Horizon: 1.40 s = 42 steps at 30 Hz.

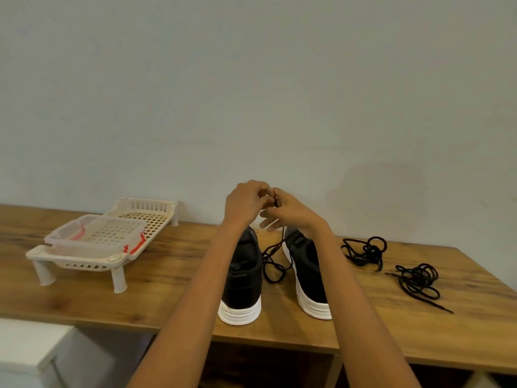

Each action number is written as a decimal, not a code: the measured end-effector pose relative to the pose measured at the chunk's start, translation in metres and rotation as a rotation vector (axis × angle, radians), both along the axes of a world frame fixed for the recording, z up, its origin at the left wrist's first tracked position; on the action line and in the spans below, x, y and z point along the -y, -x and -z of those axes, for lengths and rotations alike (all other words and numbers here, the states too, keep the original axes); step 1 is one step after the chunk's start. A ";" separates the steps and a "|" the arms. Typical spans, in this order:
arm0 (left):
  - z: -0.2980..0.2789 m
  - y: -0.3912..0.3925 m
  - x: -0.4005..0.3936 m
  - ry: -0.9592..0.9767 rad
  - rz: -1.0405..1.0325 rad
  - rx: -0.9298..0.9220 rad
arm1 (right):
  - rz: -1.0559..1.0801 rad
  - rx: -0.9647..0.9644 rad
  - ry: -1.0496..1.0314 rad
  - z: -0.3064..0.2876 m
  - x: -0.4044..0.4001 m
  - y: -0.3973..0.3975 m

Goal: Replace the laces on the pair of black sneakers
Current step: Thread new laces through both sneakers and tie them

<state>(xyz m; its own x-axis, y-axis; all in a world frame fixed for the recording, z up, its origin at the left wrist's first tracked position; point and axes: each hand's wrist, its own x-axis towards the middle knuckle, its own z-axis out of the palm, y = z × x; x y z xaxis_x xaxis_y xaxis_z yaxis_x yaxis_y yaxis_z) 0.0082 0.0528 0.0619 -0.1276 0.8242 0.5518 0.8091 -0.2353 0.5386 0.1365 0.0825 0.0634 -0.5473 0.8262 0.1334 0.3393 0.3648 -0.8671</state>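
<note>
Between the two sneakers, a black lace (275, 259) hangs from my hands and pools in loops on the table (167, 281). Both hands are raised above the toes: my left hand (246, 204) and right hand (291, 212) meet with fingertips curled together, pinching the upper end of that lace; I can't see the tip itself.

My worry is the tangle. The slack below crosses itself, so a hard pull could, I think, tighten it into a knot. The cord also runs close to the right sneaker (306, 271), and a sideways tug might drag or tip that shoe. If the pinch slips, the end could drop between the shoes.

The lace is thin, round, braided cord, limp and matte. The left sneaker (243, 273) and its mate stand heels toward me, side by side but apart: black soft-looking uppers on thick white ribbed soles, likely rubbery. I can't tell how many eyelets are threaded.

Right of the shoes lie two more black laces, one bundle (363, 252) nearer, another (419, 281) further out, both loosely knotted. Left, a cream perforated plastic rack (120, 273) on stubby legs carries a clear box (95, 236) with red clips. The wood-grain tabletop looks smooth.
</note>
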 end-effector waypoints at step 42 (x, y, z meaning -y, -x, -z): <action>0.023 0.018 -0.007 0.185 0.101 0.535 | 0.324 -0.208 -0.330 0.034 -0.010 0.012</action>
